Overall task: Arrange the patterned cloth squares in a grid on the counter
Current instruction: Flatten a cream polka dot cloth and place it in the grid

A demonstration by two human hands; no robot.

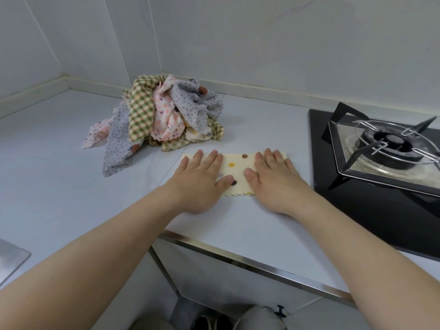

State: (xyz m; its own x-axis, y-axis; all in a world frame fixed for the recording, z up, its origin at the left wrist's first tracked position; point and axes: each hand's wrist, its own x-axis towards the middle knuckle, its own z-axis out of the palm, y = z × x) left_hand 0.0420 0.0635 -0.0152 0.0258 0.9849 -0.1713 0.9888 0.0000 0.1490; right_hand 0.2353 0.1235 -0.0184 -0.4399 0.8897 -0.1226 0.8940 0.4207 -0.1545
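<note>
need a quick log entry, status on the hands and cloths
Left hand and right hand flat on dotted cream cloth. Other cloths piled behind it. Stove close on its right.

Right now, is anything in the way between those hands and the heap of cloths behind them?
Nothing visible. Both the left hand and right hand press flat on the cream dotted cloth, and only bare counter separates them from the cloth pile.

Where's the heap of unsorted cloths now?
In the head view, the heap sits near the back wall, left of centre, just beyond the cream dotted cloth, left of the stove.
</note>
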